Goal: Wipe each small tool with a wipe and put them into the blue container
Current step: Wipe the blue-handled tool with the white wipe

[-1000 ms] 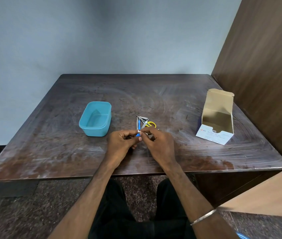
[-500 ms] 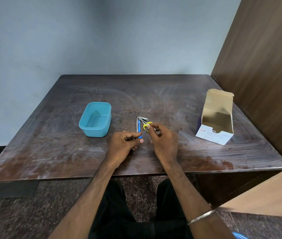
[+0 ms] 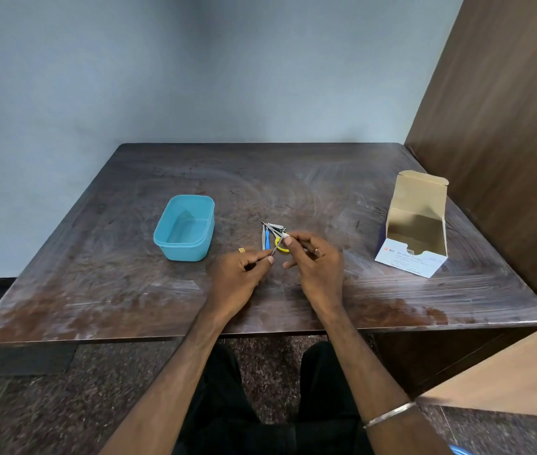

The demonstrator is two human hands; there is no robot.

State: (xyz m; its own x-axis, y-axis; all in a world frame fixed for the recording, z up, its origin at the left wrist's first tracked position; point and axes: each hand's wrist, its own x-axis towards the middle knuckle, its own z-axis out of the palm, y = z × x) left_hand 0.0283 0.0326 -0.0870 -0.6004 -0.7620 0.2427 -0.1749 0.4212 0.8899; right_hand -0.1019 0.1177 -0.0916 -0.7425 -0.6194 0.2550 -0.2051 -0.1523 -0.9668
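Progress: early. The blue container (image 3: 184, 228) stands left of centre on the counter (image 3: 293, 178) and shows nothing inside; no tool has been deposited.

The tools (image 3: 272, 234) lie in a small cluster at mid-counter, just right of the container: a blue-handled piece, grey metal pieces and a yellow loop, too small to identify singly.

The left hand (image 3: 237, 274) has thumb and forefinger pinched on a thin metal tool (image 3: 272, 251) near the cluster. The right hand (image 3: 314, 261) has its fingers curled, the tips pinching a small pale item, possibly a wipe; this cannot be confirmed.

Remaining: wiping and depositing of every tool, by this judgement.

Surroundings: an open swab box (image 3: 414, 238) near the right edge. Nothing lies between cluster and container.
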